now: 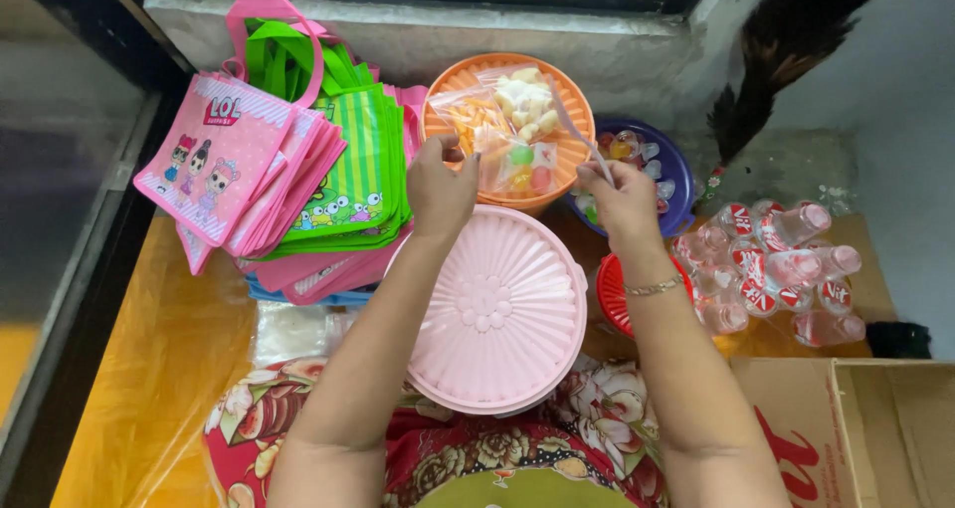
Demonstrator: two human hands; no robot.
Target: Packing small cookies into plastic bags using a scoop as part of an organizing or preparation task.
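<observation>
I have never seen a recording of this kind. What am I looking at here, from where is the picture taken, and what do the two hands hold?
There is no machine here. A person wears a camera on the head, so the one picture looks down at that person's own bare arms and hands.

The left hand and the right hand together hold a clear plastic bag with small snacks and coloured sweets inside, above an orange basket. The right wrist wears a thin bracelet.

Below the hands lies a round pink lid. To the left is a stack of pink and green gift bags. To the right are a blue bowl of jelly cups, small drink bottles, and a cardboard box. A yellow plastic sheet covers the surface.
</observation>
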